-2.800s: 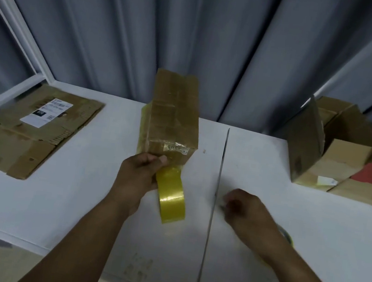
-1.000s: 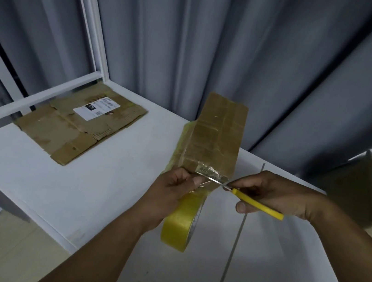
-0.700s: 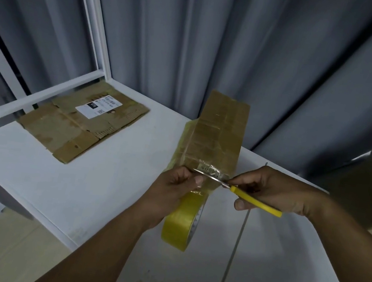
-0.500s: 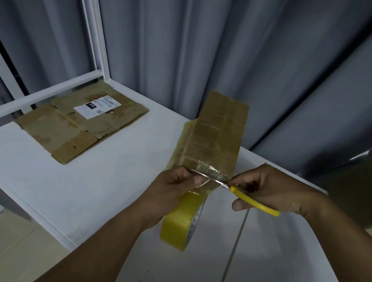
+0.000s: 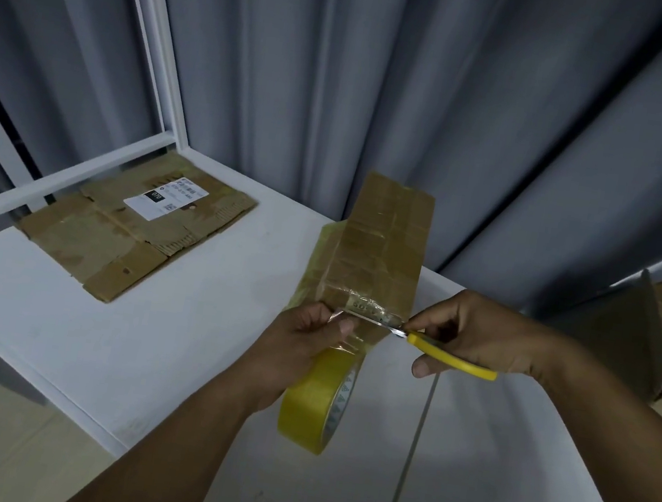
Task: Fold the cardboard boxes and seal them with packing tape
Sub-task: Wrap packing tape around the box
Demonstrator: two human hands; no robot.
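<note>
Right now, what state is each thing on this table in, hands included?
box: closed, wrapped in tape.
tape roll: joined to the box by a pulled-out strip.
left hand: grips the tape roll, thumb on the strip.
right hand: holds the scissors.
scissors: blades at the strip.
flat cardboard: unfolded, lying flat.
open box: flap raised.

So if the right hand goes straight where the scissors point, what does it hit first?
Likely the tape strip at the scissors' tips, then the left hand pinching it; depth is unclear.
</note>
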